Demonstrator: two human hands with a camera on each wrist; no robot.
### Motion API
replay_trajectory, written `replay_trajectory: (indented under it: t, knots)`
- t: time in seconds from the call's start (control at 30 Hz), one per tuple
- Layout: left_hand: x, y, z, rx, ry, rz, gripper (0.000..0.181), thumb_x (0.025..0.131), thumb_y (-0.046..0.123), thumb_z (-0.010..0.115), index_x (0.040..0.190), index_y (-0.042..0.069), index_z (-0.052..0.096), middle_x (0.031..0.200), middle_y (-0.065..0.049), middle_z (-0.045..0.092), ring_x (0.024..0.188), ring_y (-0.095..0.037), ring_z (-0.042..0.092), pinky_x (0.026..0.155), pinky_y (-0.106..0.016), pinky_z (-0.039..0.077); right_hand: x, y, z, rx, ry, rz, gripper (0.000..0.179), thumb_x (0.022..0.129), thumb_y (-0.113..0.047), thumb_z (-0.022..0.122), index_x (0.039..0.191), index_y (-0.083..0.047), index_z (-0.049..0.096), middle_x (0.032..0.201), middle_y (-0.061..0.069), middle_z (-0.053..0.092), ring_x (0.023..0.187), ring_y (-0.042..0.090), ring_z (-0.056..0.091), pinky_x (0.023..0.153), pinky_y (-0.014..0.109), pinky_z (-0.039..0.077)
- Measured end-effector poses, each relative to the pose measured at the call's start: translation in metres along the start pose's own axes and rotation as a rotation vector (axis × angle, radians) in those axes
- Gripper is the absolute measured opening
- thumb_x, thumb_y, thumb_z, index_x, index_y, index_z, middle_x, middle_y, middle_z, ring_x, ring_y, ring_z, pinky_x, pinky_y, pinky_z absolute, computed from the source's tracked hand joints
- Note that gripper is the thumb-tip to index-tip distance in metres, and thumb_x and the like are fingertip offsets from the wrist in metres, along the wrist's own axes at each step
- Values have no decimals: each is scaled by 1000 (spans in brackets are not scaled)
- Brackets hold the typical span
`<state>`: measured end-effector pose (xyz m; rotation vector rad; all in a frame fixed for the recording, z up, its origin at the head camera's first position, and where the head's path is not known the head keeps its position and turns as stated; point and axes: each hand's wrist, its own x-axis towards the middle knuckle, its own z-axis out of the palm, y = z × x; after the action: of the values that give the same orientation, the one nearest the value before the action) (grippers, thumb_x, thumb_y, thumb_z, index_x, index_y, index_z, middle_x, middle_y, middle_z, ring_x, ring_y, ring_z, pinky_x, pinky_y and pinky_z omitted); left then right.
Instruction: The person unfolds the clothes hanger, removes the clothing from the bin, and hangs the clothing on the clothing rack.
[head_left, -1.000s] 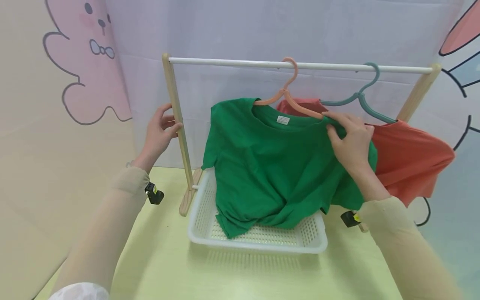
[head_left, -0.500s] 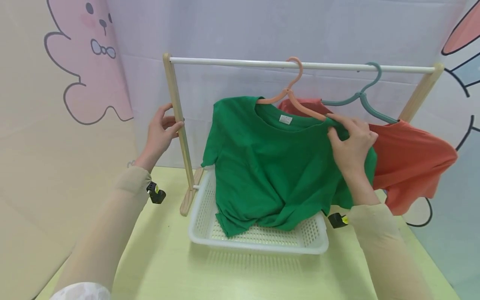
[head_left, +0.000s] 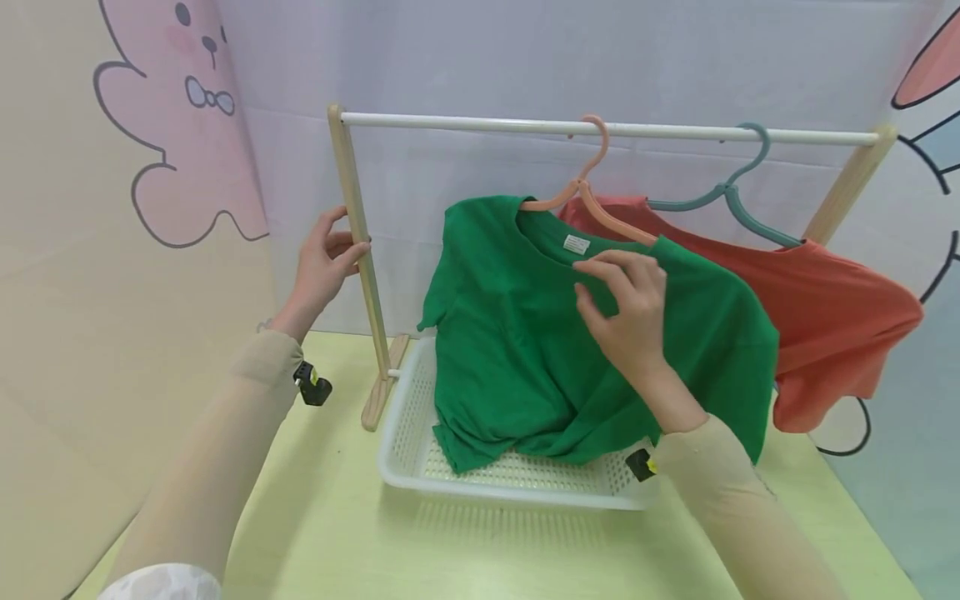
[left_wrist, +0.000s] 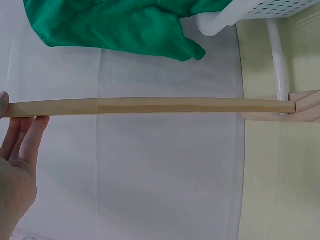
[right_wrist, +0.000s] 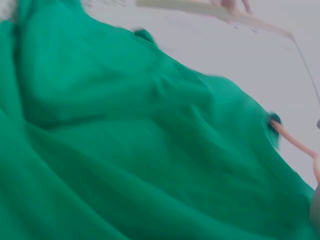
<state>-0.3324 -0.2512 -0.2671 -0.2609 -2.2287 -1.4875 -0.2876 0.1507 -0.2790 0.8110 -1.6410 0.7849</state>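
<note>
My left hand (head_left: 321,262) grips the left wooden post (head_left: 351,192) of the clothes rack, thumb on one side and fingers on the other; this grip shows at the edge of the left wrist view too. A green T-shirt (head_left: 495,333) is on a peach hanger (head_left: 619,227), hooked on the white rod (head_left: 465,124). Both shoulders of the shirt cover the hanger's arms. In front of the shirt's neckline is my right hand (head_left: 633,312), fingers loosely bent and holding nothing. The right wrist view is mostly green cloth (right_wrist: 150,135).
To the right and behind, a red T-shirt (head_left: 840,304) hangs from a teal hanger (head_left: 750,227) on the same rod. Under the green shirt a white perforated basket (head_left: 517,495) stands on the yellow-green table (head_left: 480,558); the shirt's hem hangs into it.
My right hand has let go of the green shirt's right shoulder and moved left, in front of the neckline. The shirt's right sleeve now hangs spread out. The left hand stays on the post.
</note>
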Motion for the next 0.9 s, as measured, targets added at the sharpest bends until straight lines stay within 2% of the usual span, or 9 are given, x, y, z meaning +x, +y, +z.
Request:
replay_trajectory:
  t: [0.07,0.13,0.3,0.47,0.73,0.9]
  knots:
    - [0,0,0,2,-1,-3,59,96,15,64,149,22,40,119,-17,65,90,6,63,76,-18,59,-9,-2,11,47,-93,-23,27,80,2,75,106,-4,72,106,18,65,99,35,55,88,47,40]
    - [1,0,0,12,-8,-2,58,97,15,63,150,21,40,121,-20,64,90,6,62,77,-19,59,-21,-3,21,97,-195,-11,31,81,0,77,110,-4,70,109,18,64,102,34,55,90,45,43]
    - [3,-1,0,36,-31,4,57,98,18,62,150,18,40,123,-23,63,90,7,61,79,-20,59,-50,-8,41,173,-472,97,36,83,-8,79,117,-9,67,118,11,61,108,27,54,92,42,47]
    - [5,-2,-1,29,-32,3,57,98,18,62,151,17,39,122,-21,64,90,8,61,78,-19,59,-62,-13,54,243,-782,186,37,86,-13,77,121,-13,66,125,5,60,114,23,52,95,44,49]
    - [4,-3,-2,14,-37,-3,58,97,18,62,151,17,39,117,-14,65,90,6,62,78,-18,58,-80,-9,67,311,-1293,154,43,87,-14,76,128,-19,65,135,0,58,118,21,49,100,41,47]
    - [4,-4,-3,13,-38,-16,59,97,19,63,151,18,39,115,-8,66,90,7,62,78,-18,58,-89,-8,70,324,-1538,184,39,89,-15,74,126,-22,67,142,4,54,127,26,45,104,41,44]
